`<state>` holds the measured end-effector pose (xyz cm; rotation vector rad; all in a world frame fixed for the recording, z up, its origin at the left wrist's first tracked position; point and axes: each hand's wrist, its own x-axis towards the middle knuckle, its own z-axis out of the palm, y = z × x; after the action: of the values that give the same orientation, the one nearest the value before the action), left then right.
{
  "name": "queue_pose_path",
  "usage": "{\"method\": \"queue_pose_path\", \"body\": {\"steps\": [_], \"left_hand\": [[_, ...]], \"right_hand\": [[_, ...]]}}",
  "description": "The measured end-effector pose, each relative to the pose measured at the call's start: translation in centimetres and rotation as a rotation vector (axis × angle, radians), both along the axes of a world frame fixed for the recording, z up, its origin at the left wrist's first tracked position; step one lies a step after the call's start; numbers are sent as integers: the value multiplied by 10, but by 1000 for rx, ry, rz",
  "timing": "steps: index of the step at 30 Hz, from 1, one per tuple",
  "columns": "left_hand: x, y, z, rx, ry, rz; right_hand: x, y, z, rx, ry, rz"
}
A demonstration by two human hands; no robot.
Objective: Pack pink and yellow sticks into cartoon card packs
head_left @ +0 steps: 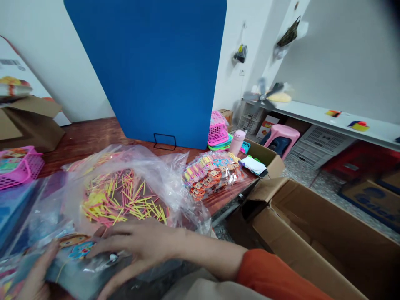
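A clear plastic packet [79,248] with a printed cartoon figure lies low at the left, between my hands. My left hand [39,273] grips its near left side; the lower part of that hand is cut off by the frame. Reaching across from the right, my right hand [140,241] has its fingers spread over the packet, with the fingertips at its surface. Just beyond, a large clear plastic bag [150,164] lies open, with many thin yellow and pink sticks [131,196] inside. Several cartoon-printed packets [215,173] lie in an overlapping row to the right.
A tall blue board [156,71] stands behind the table [87,135]. Pink baskets [218,127] and a pink bottle [237,142] stand at the table's right end. An open cardboard box [300,216] is beside me at right; another box [34,121] sits at left.
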<state>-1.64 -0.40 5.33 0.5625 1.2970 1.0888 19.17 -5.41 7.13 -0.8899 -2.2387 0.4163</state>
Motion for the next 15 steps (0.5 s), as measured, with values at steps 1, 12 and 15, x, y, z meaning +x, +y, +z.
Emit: {"method": "queue_pose_path", "body": {"steps": [1,12,15], "left_hand": [[8,-4,13,-19,-21,4],[46,-34,57,-143,-520,175],[42,-37,50,-114,-612,179]], "right_hand": [[3,1,0,-31,57,25],[2,-15,4,-144,585,15],[-2,-17,3,-53,579,-2]]}}
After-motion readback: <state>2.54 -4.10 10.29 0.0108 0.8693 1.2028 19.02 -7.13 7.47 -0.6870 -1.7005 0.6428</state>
